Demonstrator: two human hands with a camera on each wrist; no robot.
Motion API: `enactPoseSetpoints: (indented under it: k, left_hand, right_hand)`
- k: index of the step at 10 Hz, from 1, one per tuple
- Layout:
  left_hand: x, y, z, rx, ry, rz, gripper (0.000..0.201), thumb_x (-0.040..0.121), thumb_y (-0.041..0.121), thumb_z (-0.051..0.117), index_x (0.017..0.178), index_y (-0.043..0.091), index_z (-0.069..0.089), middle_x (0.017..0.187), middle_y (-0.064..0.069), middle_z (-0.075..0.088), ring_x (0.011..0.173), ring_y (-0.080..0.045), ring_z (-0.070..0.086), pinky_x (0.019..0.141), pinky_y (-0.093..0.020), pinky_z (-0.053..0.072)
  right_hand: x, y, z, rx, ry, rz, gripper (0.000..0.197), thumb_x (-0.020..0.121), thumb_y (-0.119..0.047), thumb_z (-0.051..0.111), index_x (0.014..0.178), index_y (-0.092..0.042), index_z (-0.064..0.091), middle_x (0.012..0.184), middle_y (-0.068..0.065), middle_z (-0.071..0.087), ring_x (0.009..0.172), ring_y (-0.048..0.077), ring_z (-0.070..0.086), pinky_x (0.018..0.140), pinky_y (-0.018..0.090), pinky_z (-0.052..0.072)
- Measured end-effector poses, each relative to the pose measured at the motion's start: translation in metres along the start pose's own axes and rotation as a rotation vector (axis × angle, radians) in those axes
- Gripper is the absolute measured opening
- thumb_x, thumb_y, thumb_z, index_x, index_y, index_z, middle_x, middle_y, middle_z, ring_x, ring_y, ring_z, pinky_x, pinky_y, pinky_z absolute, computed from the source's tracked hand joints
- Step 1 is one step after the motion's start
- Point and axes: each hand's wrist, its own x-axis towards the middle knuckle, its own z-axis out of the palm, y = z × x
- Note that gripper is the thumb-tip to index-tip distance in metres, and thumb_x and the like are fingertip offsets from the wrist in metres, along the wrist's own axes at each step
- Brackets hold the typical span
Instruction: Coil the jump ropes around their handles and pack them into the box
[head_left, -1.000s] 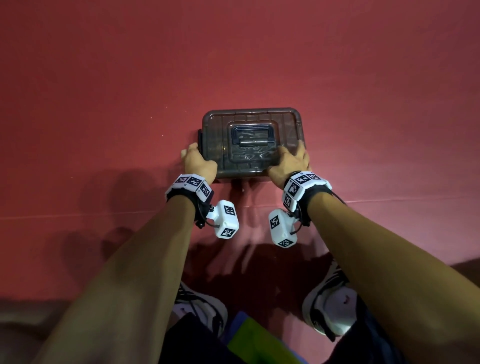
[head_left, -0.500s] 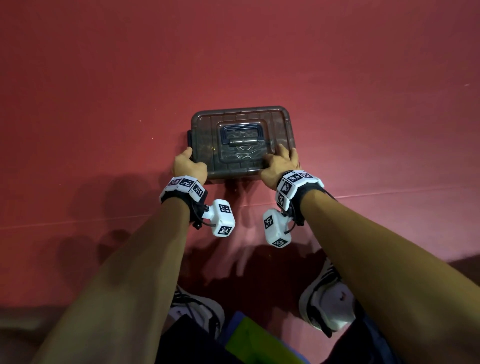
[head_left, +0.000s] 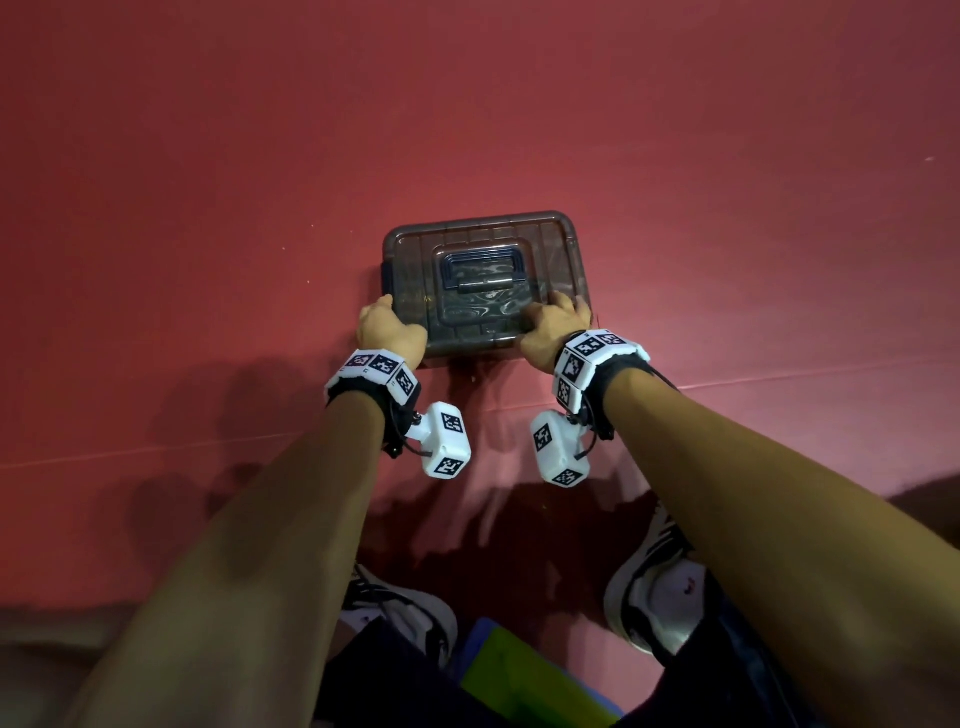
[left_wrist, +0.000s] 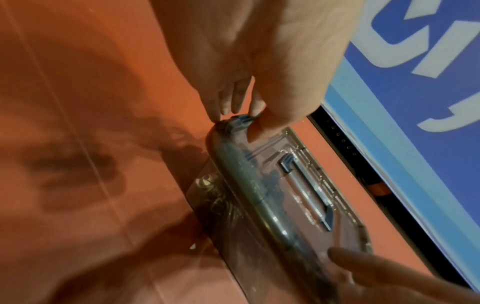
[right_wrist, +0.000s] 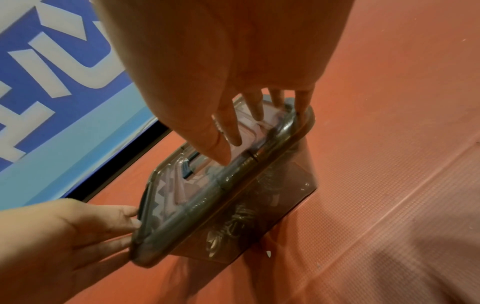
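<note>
Now the box (head_left: 485, 283), lid on, sits on the red mat (head_left: 208, 208) between both hands, a bit left of its spot a second ago. Left hand (head_left: 389, 330) grips the latch at the box's left end, thumb on the lid. Right hand (head_left: 553, 325) lies fingers-straight on the lid's right corner. Coiled rope (right_wrist: 233, 228) shows through the wall. White letters on a blue banner (left_wrist: 415, 61) beyond: not readable.

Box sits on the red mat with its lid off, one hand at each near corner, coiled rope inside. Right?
Not quite: the lid is on the box, closed, as the head view shows. The rest holds: it sits on the red mat, the left hand and right hand are at its near corners, and coiled rope shows through the wall.
</note>
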Motion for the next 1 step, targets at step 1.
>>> enactPoseSetpoints:
  k: [1]
  left_hand:
    - [0.0018,0.0085,-0.0082,-0.003,-0.004,0.015,0.056,0.088,0.005,0.061,0.143,0.014,0.054,0.145,-0.01,0.054,0.129,-0.029,0.055,0.109,-0.036,0.045]
  right_hand:
    - [-0.0008,-0.0053,-0.0045,0.016,0.02,-0.025,0.047,0.085,-0.035,0.057,0.132,-0.034,0.058,0.151,0.011,0.039,0.139,0.04,0.034,0.118,0.048,0.03]
